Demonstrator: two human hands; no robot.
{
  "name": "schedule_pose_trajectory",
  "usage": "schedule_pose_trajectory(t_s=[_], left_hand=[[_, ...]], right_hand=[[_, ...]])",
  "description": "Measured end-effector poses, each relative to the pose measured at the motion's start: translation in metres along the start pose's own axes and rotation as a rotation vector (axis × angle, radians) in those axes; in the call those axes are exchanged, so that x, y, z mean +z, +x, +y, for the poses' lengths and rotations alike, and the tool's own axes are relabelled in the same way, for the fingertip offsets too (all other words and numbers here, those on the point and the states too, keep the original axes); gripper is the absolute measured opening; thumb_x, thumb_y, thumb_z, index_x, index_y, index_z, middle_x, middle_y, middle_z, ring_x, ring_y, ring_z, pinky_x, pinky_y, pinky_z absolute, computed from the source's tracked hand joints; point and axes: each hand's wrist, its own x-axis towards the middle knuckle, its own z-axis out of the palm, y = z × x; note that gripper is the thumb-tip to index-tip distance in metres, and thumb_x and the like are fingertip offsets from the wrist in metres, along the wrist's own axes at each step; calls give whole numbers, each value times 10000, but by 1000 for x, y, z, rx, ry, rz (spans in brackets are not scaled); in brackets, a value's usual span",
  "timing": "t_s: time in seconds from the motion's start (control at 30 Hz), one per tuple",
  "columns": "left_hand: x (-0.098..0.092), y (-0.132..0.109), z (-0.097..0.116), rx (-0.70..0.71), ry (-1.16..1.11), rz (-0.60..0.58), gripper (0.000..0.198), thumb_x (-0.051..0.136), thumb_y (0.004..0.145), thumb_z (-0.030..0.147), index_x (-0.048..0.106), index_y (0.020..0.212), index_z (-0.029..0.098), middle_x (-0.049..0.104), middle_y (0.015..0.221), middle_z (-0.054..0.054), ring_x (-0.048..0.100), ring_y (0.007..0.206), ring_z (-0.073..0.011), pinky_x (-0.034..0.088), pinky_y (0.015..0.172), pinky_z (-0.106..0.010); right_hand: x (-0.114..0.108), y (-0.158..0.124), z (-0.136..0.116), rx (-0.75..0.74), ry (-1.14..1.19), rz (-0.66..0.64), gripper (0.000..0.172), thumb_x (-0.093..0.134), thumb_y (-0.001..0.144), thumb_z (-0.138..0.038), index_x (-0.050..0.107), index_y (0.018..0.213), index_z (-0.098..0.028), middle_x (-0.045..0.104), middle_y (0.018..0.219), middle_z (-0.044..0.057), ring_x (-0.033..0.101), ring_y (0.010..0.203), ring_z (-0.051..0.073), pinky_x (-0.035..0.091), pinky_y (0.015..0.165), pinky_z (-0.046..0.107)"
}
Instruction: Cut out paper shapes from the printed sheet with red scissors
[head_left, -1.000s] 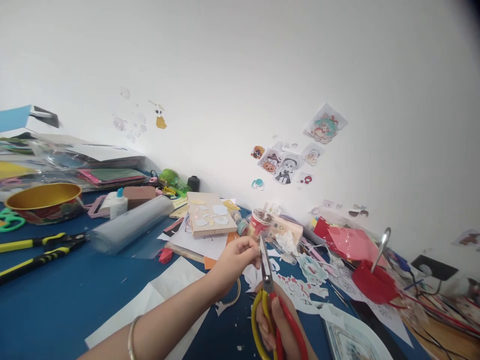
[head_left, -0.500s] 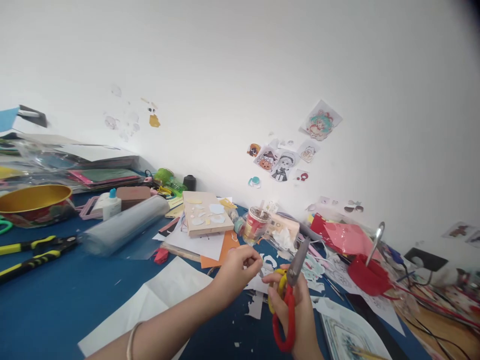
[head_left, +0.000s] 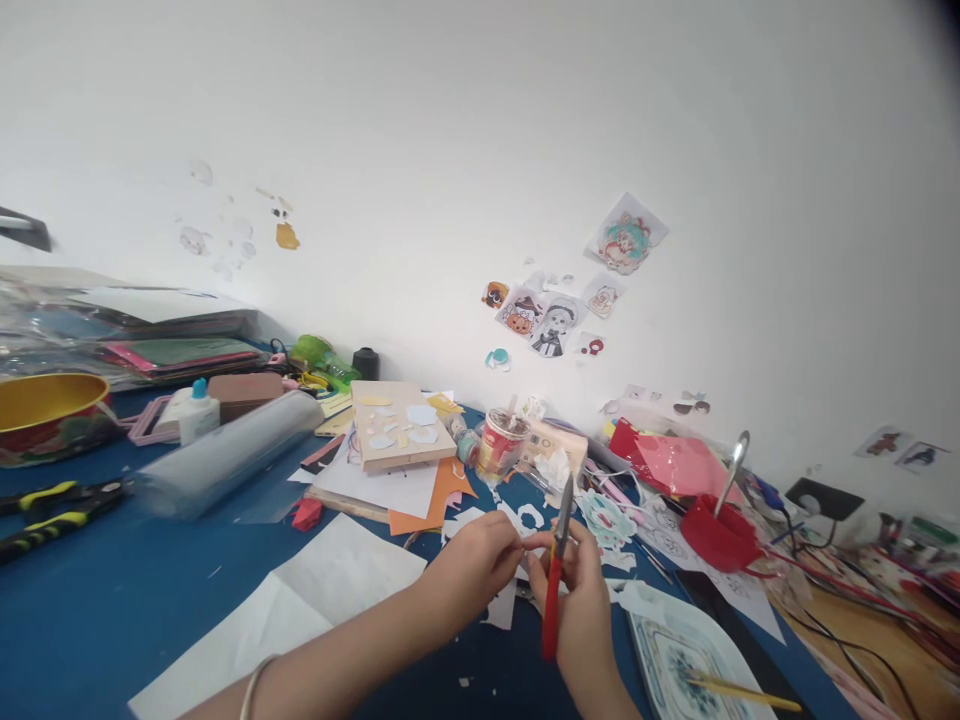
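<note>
Scissors (head_left: 555, 590) with red handles rest in my right hand (head_left: 581, 600), their grey blades closed and pointing up and away. The fingertips of my left hand (head_left: 480, 560) are pinched together and meet the fingers of my right hand. Anything between those fingertips is too small to make out. White paper cut-outs (head_left: 531, 516) lie just beyond both hands. A large creased white sheet (head_left: 300, 600) is spread on the blue table under and beside my left forearm.
Behind the hands stand a red cup (head_left: 501, 445) and a board with paper pieces (head_left: 397, 425). At left are a clear plastic roll (head_left: 225, 455), pliers (head_left: 60, 510) and a gold-rimmed bowl (head_left: 56, 420). A white tray (head_left: 697, 650) and red container (head_left: 720, 535) are at right.
My hands have come together at the fingertips. The scissors have turned more upright, edge-on to view, in my right hand. The view has shifted slightly to the right.
</note>
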Motion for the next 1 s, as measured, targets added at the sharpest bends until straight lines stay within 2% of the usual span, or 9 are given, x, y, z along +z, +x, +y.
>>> schedule_pose_trajectory(t_s=[0.1, 0.23, 0.4, 0.53, 0.63, 0.7, 0.8, 0.9, 1.0], left_hand=[[1, 0, -1, -22, 28, -7, 211, 404, 815, 129, 526, 647, 168, 554, 718, -28, 513, 704, -147, 392, 629, -231], [4, 0, -3, -28, 24, -18, 207, 407, 819, 140, 532, 656, 168, 566, 753, -41, 525, 722, -151, 404, 636, -228], [6, 0, -4, -38, 66, -8, 241, 392, 828, 168, 512, 620, 172, 553, 716, -35, 516, 687, -152, 406, 613, -236], [4, 0, -4, -32, 84, 6, 229, 390, 821, 151, 523, 635, 169, 558, 720, -34, 525, 699, -148, 413, 628, -237], [1, 0, -4, -42, 94, 15, 205, 391, 807, 123, 544, 679, 167, 570, 754, -41, 536, 724, -148, 422, 651, -237], [0, 0, -6, -45, 112, 4, 209, 380, 812, 122, 550, 700, 165, 577, 782, -52, 541, 733, -151, 428, 659, -243], [1, 0, -9, -33, 139, -15, 229, 355, 827, 128, 553, 717, 160, 583, 803, -67, 547, 744, -161, 432, 671, -259], [3, 1, -10, -33, 143, -6, 245, 341, 826, 126, 552, 705, 163, 584, 790, -66, 547, 732, -162, 430, 662, -261], [4, 1, -12, -45, 129, 6, 243, 349, 815, 126, 551, 687, 168, 583, 782, -61, 550, 729, -161, 431, 652, -252]], right_hand=[[0, 0, 6, 39, -29, -31, 358, 573, 768, -297, 412, 1081, -230, 630, 917, 76, 593, 730, 202, 490, 584, 298], [-1, -1, 10, 57, -114, 3, 365, 592, 750, -297, 469, 1085, -222, 623, 923, 78, 590, 805, 237, 490, 651, 332], [2, -3, 10, 58, -120, 2, 363, 589, 751, -265, 486, 1096, -223, 636, 922, 66, 598, 800, 234, 483, 695, 351], [0, 3, 5, 56, -54, -25, 365, 576, 754, -271, 442, 1090, -219, 636, 847, 45, 609, 736, 217, 486, 643, 324], [-17, 19, 3, 53, -105, 46, 373, 584, 731, -275, 442, 1072, -225, 648, 770, 24, 621, 695, 221, 478, 639, 326], [-36, 34, 5, 99, -263, 98, 359, 561, 735, -279, 460, 1077, -231, 670, 799, 46, 632, 727, 246, 469, 651, 345], [-65, 54, 12, 204, -453, 194, 395, 561, 704, -300, 469, 1082, -230, 683, 789, 62, 635, 662, 258, 463, 572, 337], [-85, 65, 20, 231, -472, 227, 429, 557, 685, -313, 463, 1087, -199, 684, 797, 73, 648, 671, 256, 472, 563, 321], [-92, 69, 27, 239, -475, 225, 467, 549, 672, -309, 449, 1102, -156, 680, 787, 79, 653, 674, 244, 480, 588, 312]])
